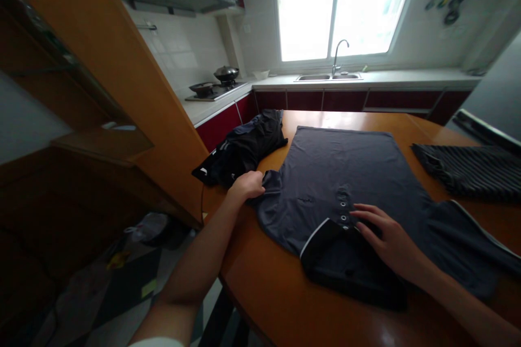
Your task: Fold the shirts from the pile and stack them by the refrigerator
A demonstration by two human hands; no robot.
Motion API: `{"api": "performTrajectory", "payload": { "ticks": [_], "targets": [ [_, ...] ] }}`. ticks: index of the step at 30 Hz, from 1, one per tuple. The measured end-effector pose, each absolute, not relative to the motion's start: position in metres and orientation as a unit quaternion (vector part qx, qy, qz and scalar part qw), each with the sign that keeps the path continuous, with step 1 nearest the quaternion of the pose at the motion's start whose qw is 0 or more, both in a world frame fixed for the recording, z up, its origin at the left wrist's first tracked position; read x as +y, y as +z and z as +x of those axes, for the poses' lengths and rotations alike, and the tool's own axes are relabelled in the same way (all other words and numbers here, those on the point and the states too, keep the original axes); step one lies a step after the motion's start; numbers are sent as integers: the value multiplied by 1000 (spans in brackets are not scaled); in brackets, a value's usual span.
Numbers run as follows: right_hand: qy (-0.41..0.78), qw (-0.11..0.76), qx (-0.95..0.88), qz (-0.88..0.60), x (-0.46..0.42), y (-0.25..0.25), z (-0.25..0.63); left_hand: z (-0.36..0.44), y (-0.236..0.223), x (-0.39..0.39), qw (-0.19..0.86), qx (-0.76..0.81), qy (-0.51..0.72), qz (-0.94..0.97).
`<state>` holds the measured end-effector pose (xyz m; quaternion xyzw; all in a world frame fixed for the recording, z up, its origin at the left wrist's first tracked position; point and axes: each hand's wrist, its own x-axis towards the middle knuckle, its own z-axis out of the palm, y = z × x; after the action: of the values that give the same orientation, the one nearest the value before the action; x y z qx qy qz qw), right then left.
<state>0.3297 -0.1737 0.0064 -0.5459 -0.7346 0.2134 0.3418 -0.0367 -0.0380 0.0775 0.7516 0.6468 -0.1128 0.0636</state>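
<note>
My left hand [247, 185] pinches the sleeve edge of the grey shirt [345, 157], fingers closed on the cloth; the shirt stretches away to their right, mid-frame on the tabletop [252, 276]. Its long axis runs from the collar [319, 255] at lower centre up toward the window, hem farthest. My right hand [386, 238] is nearer the collar, fingers loosely spread by the round buttons [343, 218], gripping nothing I can see. Smooth, thin-looking knit, black collar with white piping; crumpled black clothes [252, 143] left, ribbed-looking striped cloth [476, 171] right, glossy orange wood beneath.
</note>
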Motion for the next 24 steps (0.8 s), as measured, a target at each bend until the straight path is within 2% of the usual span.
{"api": "performTrajectory", "payload": {
  "ticks": [18,24],
  "targets": [
    [212,352,-732,-543,-173,7,327,-38,75,-38,64,674,-79,732],
    [215,351,-750,-517,-168,26,313,-48,76,-34,115,671,20,733]
  ]
}}
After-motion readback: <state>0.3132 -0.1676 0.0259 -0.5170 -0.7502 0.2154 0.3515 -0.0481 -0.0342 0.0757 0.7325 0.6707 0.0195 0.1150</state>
